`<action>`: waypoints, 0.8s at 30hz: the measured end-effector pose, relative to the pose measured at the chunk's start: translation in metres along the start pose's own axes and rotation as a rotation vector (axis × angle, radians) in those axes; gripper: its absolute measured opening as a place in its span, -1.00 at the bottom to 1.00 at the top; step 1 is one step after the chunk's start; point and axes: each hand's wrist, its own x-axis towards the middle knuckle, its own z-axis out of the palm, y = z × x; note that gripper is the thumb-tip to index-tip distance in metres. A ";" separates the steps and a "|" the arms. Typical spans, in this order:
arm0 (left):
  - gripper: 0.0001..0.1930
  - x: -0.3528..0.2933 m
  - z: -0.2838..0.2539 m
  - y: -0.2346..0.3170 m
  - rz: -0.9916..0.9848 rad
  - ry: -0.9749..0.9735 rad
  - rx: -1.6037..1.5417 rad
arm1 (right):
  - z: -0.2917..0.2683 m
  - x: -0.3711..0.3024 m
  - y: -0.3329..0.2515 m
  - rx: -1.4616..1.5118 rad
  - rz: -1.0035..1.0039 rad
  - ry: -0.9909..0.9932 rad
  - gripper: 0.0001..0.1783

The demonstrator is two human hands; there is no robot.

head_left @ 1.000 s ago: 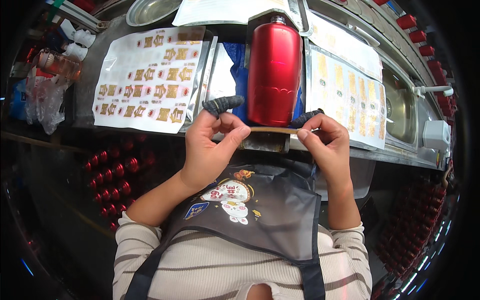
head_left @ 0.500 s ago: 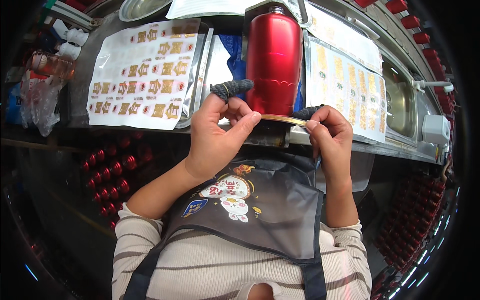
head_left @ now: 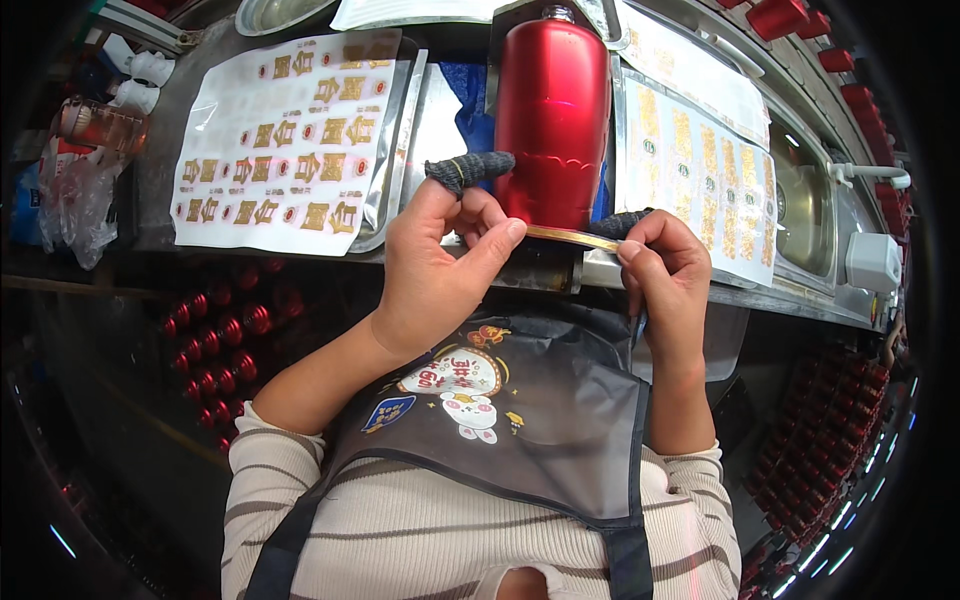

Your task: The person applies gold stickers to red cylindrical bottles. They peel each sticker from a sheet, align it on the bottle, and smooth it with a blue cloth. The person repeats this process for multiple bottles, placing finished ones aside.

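A glossy red bottle [head_left: 552,110] lies on the worktop in front of me, its neck pointing away. Across its near end runs a narrow gold strip [head_left: 574,237], stretched between my two hands. My left hand [head_left: 432,265] pinches the strip's left end between thumb and fingers. At the other end, the thumb and fingers of my right hand [head_left: 668,275] are closed on it. Dark knitted covers sheathe both index fingers; the left cover [head_left: 468,172] lies against or just above the bottle's side. Whether the strip touches the bottle cannot be made out.
Left of the bottle, a white sheet of gold decals [head_left: 280,140] rests on a metal tray. More sheets with gold strips [head_left: 705,180] lie to the right, beside a sink [head_left: 808,235]. A blue cloth [head_left: 470,100] shows under the bottle. Red bottles [head_left: 225,340] stand below the worktop.
Very little differs. The bottle and both hands appear slightly farther right in the picture, and the gold strip stays held at both ends.
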 end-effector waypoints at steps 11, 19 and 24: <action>-0.57 0.001 0.002 0.001 -0.004 -0.004 0.014 | -0.002 0.001 0.005 -0.016 0.009 0.020 -0.90; -0.56 0.001 -0.002 0.000 -0.018 0.005 0.021 | 0.001 0.004 0.007 -0.066 0.028 0.022 -0.90; -0.45 -0.004 -0.017 -0.014 -0.015 0.043 0.073 | -0.002 0.007 0.011 -0.093 0.056 0.025 -0.86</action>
